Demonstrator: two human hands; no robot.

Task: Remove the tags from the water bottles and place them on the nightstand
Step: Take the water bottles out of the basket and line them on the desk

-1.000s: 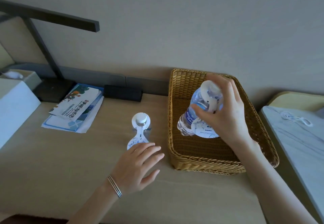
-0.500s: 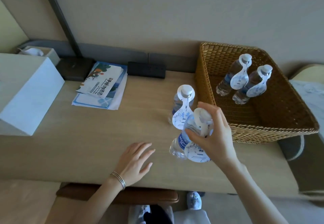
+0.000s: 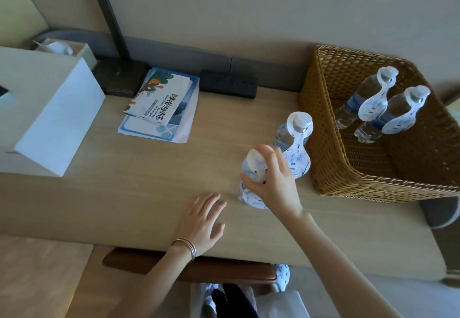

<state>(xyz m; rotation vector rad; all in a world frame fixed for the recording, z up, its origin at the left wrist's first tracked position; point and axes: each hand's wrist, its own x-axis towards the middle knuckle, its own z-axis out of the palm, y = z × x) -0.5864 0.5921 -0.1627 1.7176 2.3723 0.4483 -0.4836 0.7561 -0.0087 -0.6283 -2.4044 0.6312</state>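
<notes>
My right hand grips a clear water bottle by its neck, and the bottle stands on the wooden desk with a white paper tag hanging from it. Just behind it a second tagged bottle stands upright on the desk. Two more tagged bottles stand in the wicker basket at the right. My left hand rests flat on the desk, fingers spread, holding nothing.
A white box sits at the left, with a tissue holder behind it. Brochures lie mid-desk beside a black lamp base and a dark power strip. A chair back shows below the desk edge.
My right hand carried the bottle out of the basket, leftward and down onto the desk in front of the standing bottle. The view tilted down; my left hand stayed flat.
</notes>
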